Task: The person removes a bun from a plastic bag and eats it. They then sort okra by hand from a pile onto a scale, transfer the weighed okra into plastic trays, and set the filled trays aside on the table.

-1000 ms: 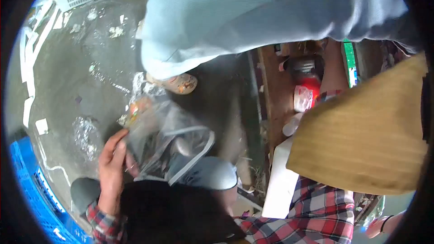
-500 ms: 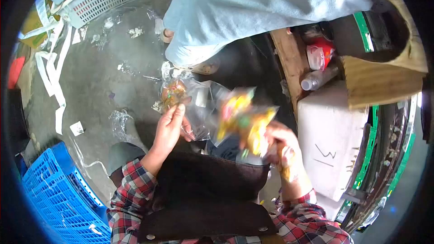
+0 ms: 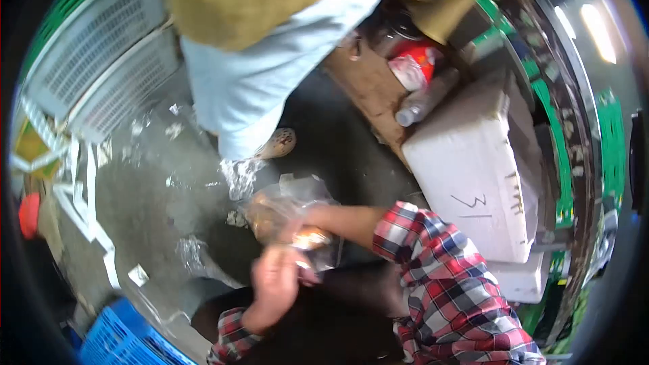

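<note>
In front of my lap is a clear plastic bag [image 3: 312,190] with orange-brown and yellowish contents [image 3: 266,211] showing through it. My left hand [image 3: 276,278] is closed on the near side of the bag, fingers bunched together. Reaching in from the right, my right hand [image 3: 303,222] is at the bag's opening, its forearm crossing over the near edge. The plastic and motion blur hide its fingers. A shiny orange piece [image 3: 311,238] shows just below that hand.
A person in light blue trousers [image 3: 230,88] stands close ahead. White foam box [image 3: 466,182], clear bottle [image 3: 426,98] and red-and-white packet [image 3: 412,67] are to the right. Grey crates [image 3: 125,84] stand back left, a blue crate [image 3: 128,338] front left. White straps [image 3: 91,220] and plastic scraps litter the floor.
My right hand has swung left to the bag, and the yellow packets it held no longer show separately. My left hand has moved lower. The view has shifted and the other person has moved left.
</note>
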{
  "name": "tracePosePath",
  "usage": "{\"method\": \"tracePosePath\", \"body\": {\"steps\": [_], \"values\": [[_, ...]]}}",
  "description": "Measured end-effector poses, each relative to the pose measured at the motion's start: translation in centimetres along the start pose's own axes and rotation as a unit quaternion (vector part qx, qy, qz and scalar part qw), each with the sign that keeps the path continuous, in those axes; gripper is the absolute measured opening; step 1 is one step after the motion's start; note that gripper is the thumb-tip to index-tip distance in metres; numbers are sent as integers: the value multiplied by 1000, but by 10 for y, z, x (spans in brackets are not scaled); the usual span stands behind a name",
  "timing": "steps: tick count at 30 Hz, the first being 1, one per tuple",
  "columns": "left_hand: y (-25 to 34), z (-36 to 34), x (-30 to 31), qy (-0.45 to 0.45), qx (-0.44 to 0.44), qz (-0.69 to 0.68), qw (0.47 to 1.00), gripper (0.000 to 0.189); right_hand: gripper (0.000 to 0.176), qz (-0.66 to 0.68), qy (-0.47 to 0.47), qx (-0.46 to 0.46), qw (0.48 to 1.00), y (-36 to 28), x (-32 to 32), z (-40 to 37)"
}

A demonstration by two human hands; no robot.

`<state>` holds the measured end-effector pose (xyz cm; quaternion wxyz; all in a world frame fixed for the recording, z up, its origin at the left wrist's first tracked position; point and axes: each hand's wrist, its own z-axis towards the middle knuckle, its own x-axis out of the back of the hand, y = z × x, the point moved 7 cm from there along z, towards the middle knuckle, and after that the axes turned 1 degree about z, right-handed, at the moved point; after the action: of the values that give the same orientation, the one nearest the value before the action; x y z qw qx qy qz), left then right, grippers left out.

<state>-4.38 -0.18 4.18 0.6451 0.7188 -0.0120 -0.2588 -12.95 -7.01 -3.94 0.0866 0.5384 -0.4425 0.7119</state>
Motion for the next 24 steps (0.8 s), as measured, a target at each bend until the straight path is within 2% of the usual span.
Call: {"method": "tracePosePath", "body": {"steps": [2,3,6,8,9,10,11,12,13,14,15,16,17,20,21,22,24], "values": [[6,14,39,146,65,-53,986,43,35,133,-82,-99,983,-1,44,21],[8,18,50,165,73,-54,982,46,36,167,-113,-135,970,-4,55,27],[2,24,66,208,75,-64,973,48,35,144,-235,-173,946,-10,73,37],[-3,25,72,227,90,-56,968,48,32,227,-180,-114,950,-27,132,31],[-4,24,71,248,93,-51,963,48,30,448,-103,-66,885,-16,160,25],[-7,23,72,238,103,-58,964,47,27,413,32,-152,898,4,204,21],[-12,19,75,229,111,-67,965,47,26,403,201,-150,880,38,238,21],[-16,20,75,220,115,-79,965,46,25,469,381,-75,794,81,261,18],[-17,21,72,253,129,-71,956,47,26,551,568,-88,605,125,276,14],[-19,22,74,252,136,-27,958,48,27,561,650,-91,505,143,289,12],[-21,19,78,251,141,18,957,49,18,484,758,24,437,196,297,26],[-23,18,81,251,142,62,956,50,18,446,774,-30,449,224,302,31],[-20,18,84,250,173,156,940,53,18,406,764,-114,488,251,300,32],[-19,20,88,283,175,154,930,50,18,229,679,-344,607,318,285,32],[-25,15,99,296,213,126,923,51,18,169,634,-409,634,337,278,28],[-33,9,112,309,251,95,913,53,18,125,592,-458,651,354,269,26],[-36,14,110,363,224,48,903,55,18,74,528,-515,671,374,258,26]]}}
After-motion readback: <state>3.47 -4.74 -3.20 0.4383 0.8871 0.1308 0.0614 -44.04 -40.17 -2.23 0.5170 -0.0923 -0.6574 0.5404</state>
